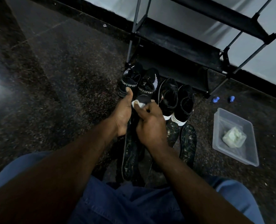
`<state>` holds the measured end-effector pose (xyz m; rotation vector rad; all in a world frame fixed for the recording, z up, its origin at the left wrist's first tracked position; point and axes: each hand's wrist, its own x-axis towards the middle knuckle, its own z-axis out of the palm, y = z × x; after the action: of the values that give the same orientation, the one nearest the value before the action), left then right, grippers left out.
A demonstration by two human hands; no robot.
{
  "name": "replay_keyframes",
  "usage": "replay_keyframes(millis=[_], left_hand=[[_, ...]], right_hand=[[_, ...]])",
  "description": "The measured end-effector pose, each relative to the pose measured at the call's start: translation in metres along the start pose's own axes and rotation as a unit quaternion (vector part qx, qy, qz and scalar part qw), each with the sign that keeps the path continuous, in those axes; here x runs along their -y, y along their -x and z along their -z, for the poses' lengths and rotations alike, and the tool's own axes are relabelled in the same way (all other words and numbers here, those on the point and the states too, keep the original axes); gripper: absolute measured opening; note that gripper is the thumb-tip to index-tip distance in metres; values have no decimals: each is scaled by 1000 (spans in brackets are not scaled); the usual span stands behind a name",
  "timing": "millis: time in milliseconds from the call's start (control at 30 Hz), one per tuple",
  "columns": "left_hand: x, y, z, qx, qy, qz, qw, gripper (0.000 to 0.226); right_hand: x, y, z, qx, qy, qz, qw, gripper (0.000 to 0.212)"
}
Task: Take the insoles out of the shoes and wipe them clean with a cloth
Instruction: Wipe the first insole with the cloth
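Floor (66,81): polished speckled stone, glossy. Shoe rack (179,46): grey metal tubes, matt black fabric shelves. Sport shoes (130,78): knit textile. Container (247,152): clear plastic. Insoles (188,143): dark, white-speckled, dusty. Trousers (134,204): blue denim.

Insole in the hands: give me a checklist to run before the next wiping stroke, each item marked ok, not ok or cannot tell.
1. Insole supported: ok. The left hand holds it from the side, thumb up by its top end.
2. Cloth in a firm grip: ok. The right hand pinches the white cloth against the insole.
3. Held insole's surface clean: cannot tell, the hands cover most of it.
4. Other insoles cleaned: not ok. Those on the floor show pale specks.
5. Spare cloth available: ok. A crumpled pale cloth lies in the clear tub to the right.
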<state>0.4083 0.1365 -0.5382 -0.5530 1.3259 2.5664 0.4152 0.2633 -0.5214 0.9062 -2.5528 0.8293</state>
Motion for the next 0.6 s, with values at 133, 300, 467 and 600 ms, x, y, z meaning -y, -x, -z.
replay_keyframes(millis=[133,300,467,600], left_hand=[[-5,1,0,-2,41,-6,999,110],[-8,1,-1,14,48,-11,999,110],[-8,5,-2,-17,17,-21,999,107],[-10,2,5,-33,30,-24,999,103]], right_hand=[[10,21,-1,38,-31,15,999,47],[20,26,-1,18,-59,-38,997,39],[33,12,-4,5,-67,-92,993,41],[40,28,-3,28,-98,-87,991,41]])
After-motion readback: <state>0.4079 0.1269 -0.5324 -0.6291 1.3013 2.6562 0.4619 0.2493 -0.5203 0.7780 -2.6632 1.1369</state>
